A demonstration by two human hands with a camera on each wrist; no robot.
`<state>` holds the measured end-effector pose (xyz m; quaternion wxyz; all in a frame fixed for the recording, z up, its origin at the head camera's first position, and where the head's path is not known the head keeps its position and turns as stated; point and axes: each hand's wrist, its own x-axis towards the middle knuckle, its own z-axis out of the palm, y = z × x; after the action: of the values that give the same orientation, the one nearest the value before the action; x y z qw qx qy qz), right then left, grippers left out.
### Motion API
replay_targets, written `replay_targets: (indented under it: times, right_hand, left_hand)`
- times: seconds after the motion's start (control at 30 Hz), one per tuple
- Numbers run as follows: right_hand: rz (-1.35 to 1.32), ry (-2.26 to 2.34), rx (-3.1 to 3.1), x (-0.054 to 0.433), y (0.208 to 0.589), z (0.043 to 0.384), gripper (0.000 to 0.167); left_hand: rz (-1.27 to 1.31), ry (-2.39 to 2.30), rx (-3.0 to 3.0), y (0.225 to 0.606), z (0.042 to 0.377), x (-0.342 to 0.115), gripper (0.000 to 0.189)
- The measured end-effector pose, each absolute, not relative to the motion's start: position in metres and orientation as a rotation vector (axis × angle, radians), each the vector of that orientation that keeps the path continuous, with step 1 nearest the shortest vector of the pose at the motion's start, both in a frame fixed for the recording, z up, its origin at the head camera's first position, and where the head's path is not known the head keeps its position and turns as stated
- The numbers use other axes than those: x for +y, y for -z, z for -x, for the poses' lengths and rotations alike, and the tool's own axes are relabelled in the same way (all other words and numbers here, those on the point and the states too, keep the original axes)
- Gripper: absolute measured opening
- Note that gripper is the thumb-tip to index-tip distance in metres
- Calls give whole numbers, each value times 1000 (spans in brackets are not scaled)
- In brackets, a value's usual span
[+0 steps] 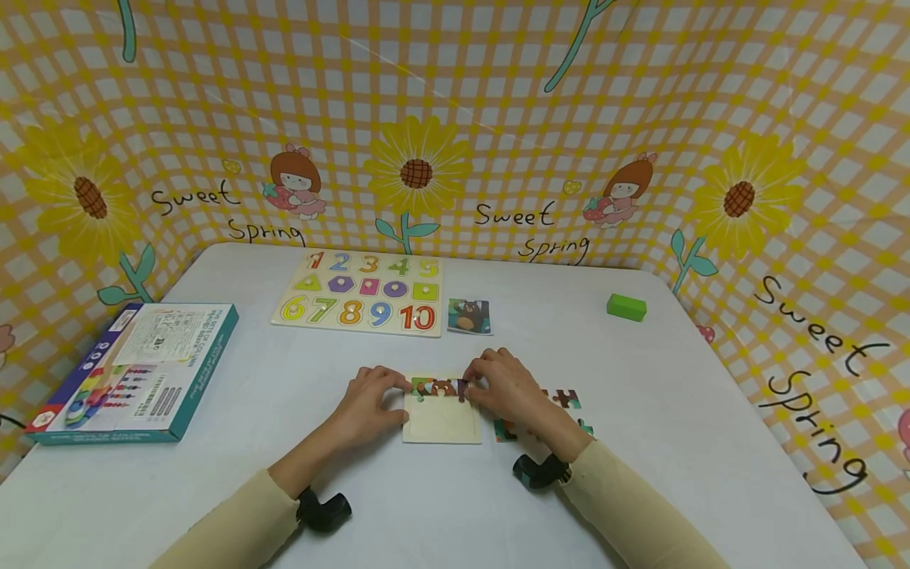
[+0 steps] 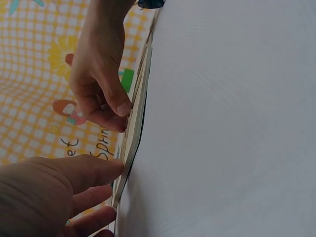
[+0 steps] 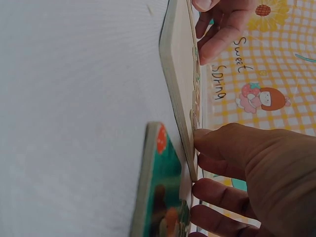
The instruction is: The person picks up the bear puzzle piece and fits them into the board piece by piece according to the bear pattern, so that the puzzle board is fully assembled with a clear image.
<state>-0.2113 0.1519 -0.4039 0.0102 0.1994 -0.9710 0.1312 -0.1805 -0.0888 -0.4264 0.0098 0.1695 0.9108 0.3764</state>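
A shallow wooden puzzle tray lies on the table, with a row of picture pieces showing a bear's head along its far side. My left hand rests at the tray's left edge, thumb and fingers extended and touching it. At the far right corner, my right hand has its thumb and index finger at a dark puzzle piece, seemingly pinching it; the fingertips partly cover it. Loose puzzle pieces lie right of the tray, some hidden under the right hand and wrist. One green piece shows close up in the right wrist view.
Behind the tray are a wooden number-and-shape board and a small bear picture card. A boxed toy lies at the left, and a green block at the far right. Patterned cloth walls the back and sides.
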Motion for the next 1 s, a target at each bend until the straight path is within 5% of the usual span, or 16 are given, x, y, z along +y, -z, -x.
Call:
replay_targets:
  times: [1.0]
  right_hand:
    - [-562,-499,-3039,195,393,196,23]
  left_hand:
    - [-584,-1171,2883,430,178,-89,32]
